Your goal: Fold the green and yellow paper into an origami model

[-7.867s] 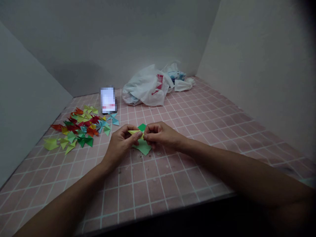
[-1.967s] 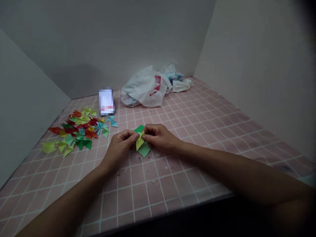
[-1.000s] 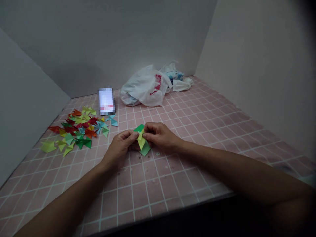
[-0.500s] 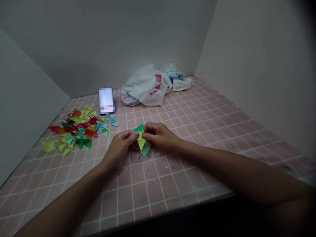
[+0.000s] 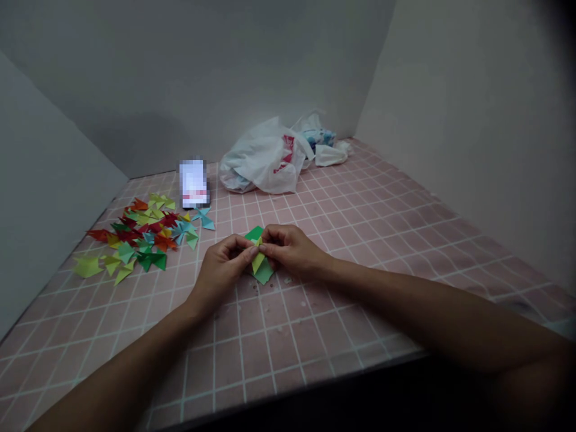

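A small folded yellow paper [image 5: 257, 263] is pinched between my two hands, its pointed end hanging toward me. My left hand [image 5: 227, 259] has thumb and finger closed on its left side, the thumb lying across its upper part. From the right, my right hand [image 5: 291, 249] pinches its upper right edge. Beneath the hands lie green paper sheets [image 5: 264, 275], light green at the near corner and darker green at the far one; the hands cover their middle.
To the left lies a pile of folded paper figures [image 5: 148, 225] in several colours. Behind it stands a lit phone [image 5: 194, 183], its screen blurred. White plastic bags [image 5: 265, 159] rest by the back wall. A pink checked cloth [image 5: 360, 240] covers the table.
My left thumb has moved right and up over the yellow paper, now covering more of it. The right hand has barely shifted.
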Demonstrator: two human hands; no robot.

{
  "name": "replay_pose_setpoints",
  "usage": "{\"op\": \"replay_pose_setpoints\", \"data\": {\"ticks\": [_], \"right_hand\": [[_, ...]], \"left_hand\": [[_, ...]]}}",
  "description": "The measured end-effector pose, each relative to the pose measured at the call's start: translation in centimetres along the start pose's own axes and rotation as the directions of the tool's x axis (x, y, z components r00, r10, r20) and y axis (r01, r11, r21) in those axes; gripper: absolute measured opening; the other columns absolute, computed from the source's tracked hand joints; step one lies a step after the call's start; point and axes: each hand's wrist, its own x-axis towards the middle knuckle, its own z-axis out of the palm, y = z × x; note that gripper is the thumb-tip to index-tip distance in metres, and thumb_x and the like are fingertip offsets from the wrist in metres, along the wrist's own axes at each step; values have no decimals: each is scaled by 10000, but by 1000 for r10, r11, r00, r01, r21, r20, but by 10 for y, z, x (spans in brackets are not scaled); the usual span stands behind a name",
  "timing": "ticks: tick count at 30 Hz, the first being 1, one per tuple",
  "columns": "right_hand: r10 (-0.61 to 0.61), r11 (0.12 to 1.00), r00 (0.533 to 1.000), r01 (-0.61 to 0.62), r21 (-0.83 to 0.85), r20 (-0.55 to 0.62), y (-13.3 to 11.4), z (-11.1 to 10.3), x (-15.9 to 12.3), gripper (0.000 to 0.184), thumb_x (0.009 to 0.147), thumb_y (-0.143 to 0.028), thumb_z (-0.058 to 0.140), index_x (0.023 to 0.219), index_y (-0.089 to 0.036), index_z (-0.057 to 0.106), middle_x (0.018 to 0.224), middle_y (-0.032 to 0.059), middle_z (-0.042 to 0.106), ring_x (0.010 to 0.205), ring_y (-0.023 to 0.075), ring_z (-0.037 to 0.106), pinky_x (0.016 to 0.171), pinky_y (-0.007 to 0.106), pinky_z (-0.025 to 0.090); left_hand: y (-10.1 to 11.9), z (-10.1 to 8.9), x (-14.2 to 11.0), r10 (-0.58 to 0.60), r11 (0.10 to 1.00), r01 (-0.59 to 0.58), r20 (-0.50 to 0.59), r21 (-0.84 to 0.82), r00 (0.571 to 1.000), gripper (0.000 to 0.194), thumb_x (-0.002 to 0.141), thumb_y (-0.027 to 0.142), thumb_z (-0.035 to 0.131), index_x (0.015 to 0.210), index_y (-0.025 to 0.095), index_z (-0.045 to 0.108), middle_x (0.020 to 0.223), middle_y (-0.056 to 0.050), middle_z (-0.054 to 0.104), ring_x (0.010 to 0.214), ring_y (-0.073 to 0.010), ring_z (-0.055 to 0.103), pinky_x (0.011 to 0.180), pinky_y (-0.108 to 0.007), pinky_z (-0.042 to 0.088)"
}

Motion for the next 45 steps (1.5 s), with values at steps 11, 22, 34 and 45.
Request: {"op": "replay_pose_setpoints", "data": {"ticks": [11, 22, 34, 45], "right_hand": [[0, 997, 1000, 2, 78, -23, -2, -2, 0, 77, 830, -239, 615, 792, -184, 575, 570, -52, 544, 506, 106, 511, 510, 242, 397], [20, 997, 1000, -19, 79, -14, -3, -3, -1, 133, 869, -257, 581, 762, -178, 584, 566, -39, 563, 497, 105, 532, 510, 236, 426], [38, 988, 998, -46, 148, 55, -7, -6, 1, 76, 820, -217, 643, 843, -171, 587, 591, -53, 576, 508, 96, 556, 526, 226, 449], [56, 990, 998, -59, 129, 27, -7, -4, -1, 70, 811, -209, 630, 774, -173, 582, 580, -47, 564, 502, 97, 535, 513, 224, 424]], "left_hand": [[9, -5, 2, -14, 992, 2, 89, 129, 996, 262, 747, 409, 768, 724, 170, 661, 647, 11, 620, 571, -111, 532, 553, -226, 415], [9, -7, 5, -95, 994, 86, 126, 71, 987, 274, 705, 399, 795, 703, 166, 651, 637, 17, 596, 551, -100, 498, 544, -222, 388], [11, -3, 3, -161, 982, 172, 130, -79, 978, 289, 656, 389, 827, 686, 166, 645, 631, 12, 593, 543, -98, 502, 534, -222, 382], [9, -5, 4, -132, 991, 130, 140, 27, 981, 267, 681, 391, 800, 681, 167, 655, 646, 10, 597, 554, -101, 496, 543, -227, 373]]}}
